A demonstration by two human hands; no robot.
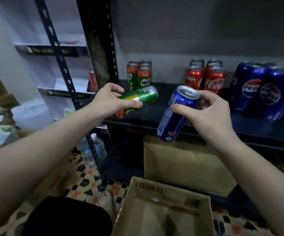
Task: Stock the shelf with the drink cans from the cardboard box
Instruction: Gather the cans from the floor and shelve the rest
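Cans, green (138, 97) in left fingers (120, 92), blue (177, 113) in right (185, 109), above dark shelf (172, 99).

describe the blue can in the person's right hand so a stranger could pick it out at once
Start at the dark shelf holding rows of cans. In front of its edge, the right hand grips a blue can in mid-air. Unlike the blue cans standing on the shelf at the right, it is tilted, its silver top facing the camera, with small print showing rather than the round logo.
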